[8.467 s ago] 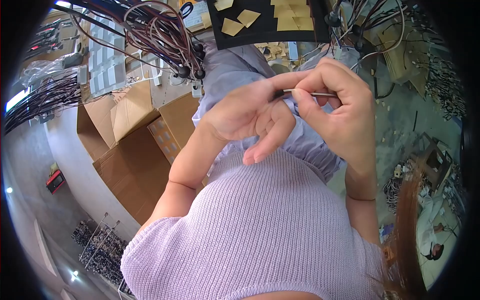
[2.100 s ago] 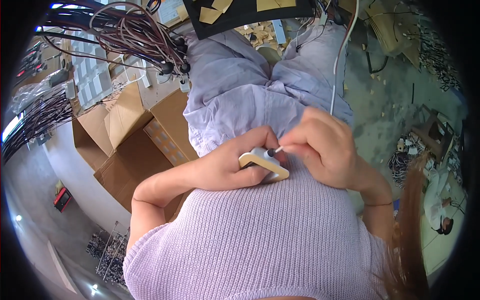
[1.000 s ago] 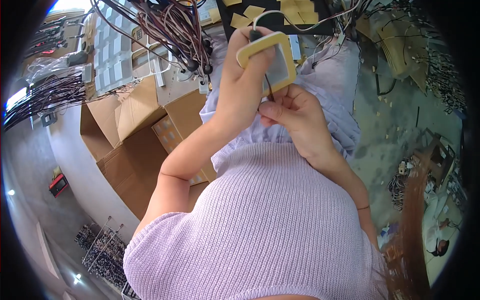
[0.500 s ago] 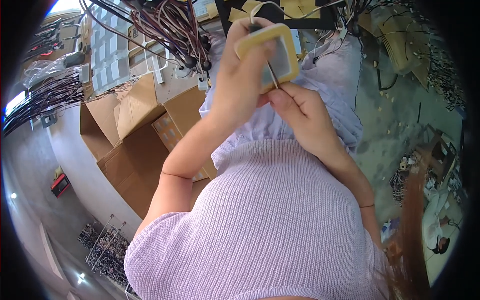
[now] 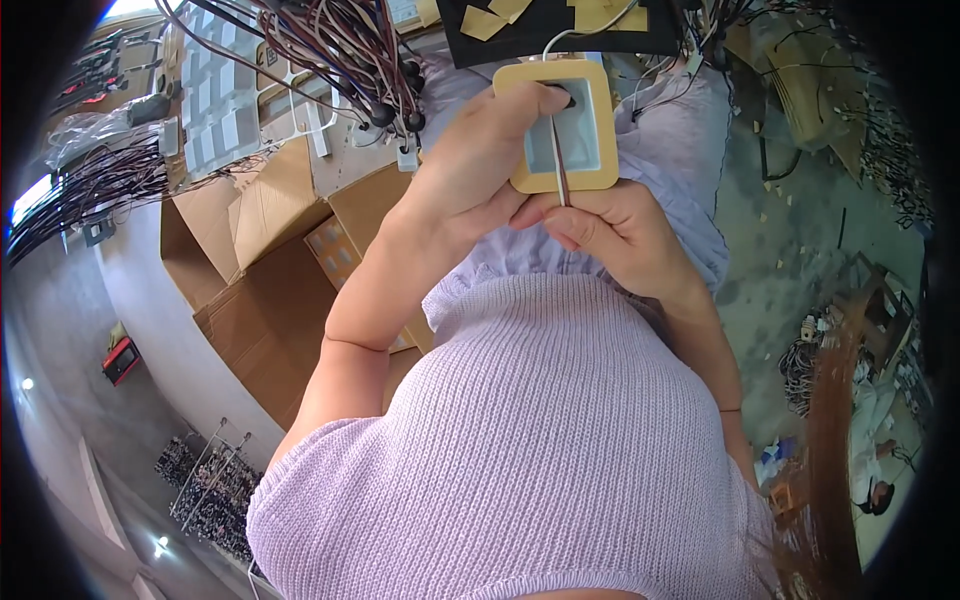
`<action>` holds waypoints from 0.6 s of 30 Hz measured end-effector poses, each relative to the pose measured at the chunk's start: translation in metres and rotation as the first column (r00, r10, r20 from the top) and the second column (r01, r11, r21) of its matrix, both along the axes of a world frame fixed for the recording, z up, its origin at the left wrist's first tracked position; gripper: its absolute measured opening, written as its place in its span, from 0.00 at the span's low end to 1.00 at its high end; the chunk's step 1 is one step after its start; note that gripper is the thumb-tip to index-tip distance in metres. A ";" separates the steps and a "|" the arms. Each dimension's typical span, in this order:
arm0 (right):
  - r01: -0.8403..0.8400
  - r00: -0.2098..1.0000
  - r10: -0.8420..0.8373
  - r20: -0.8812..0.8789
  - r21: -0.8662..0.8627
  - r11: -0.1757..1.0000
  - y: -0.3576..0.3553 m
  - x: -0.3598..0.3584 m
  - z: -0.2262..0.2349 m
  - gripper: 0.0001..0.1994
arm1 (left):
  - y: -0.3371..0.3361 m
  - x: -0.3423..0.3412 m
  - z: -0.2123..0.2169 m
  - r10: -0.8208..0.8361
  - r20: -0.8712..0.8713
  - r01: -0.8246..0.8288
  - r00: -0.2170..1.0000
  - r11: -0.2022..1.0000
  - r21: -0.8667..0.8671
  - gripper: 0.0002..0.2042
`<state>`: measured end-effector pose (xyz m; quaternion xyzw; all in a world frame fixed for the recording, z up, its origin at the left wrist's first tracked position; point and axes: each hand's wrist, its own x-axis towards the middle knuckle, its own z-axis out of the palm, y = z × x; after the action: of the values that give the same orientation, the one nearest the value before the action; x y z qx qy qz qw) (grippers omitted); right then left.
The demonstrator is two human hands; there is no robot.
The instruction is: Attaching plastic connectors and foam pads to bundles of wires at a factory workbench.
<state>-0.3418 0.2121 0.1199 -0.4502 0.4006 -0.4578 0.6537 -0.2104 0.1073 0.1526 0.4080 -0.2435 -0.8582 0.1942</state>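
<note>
My left hand [image 5: 485, 145] grips a shallow rectangular housing [image 5: 604, 125] with a yellow rim and a pale grey hollow inside. Its thumb presses into the hollow beside a small black piece [image 5: 571, 99], mostly covered. From there a thin brown wire and white wire [image 5: 560, 165] run down across the hollow and over the near rim. My right hand [image 5: 620, 232] is closed on these wires just below that rim, its thumb against the fingers. Beyond the far rim, a white cable [image 5: 562, 36] leads away; where it meets the housing is hidden.
A bundle of dark cables [image 5: 345, 55] with black round ends hangs at the far left of the bench. Yellow pieces lie on a black sheet [image 5: 550, 38] ahead. An opened cardboard box [image 5: 270, 300] stands left of me. More wires [image 5: 800, 365] lie on the floor at right.
The housing has come slightly nearer and turned from tilted to nearly straight, its hollow now facing me. My left hand's blur has gone, and its thumb rests inside the hollow. My right hand keeps the wires.
</note>
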 end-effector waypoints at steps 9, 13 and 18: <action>-0.180 0.978 0.182 -0.100 0.034 0.983 -0.002 -0.025 -0.035 0.26 | -0.006 0.028 -0.019 -0.356 0.218 0.410 0.908 0.661 -0.628 0.13; 0.130 0.861 -0.155 0.484 0.086 0.988 -0.012 -0.037 -0.025 0.42 | -0.006 0.081 -0.030 -0.677 0.635 0.837 0.371 -0.053 -0.545 0.19; 0.368 0.883 -0.426 -0.199 -0.270 0.890 -0.013 -0.011 0.012 0.11 | -0.008 0.110 -0.029 -0.605 0.492 0.740 0.626 0.263 -0.619 0.46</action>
<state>-0.3524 0.1993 0.1317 -0.4833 0.5102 -0.5637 0.4339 -0.1004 0.0995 0.1239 0.2017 -0.7531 -0.6239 -0.0534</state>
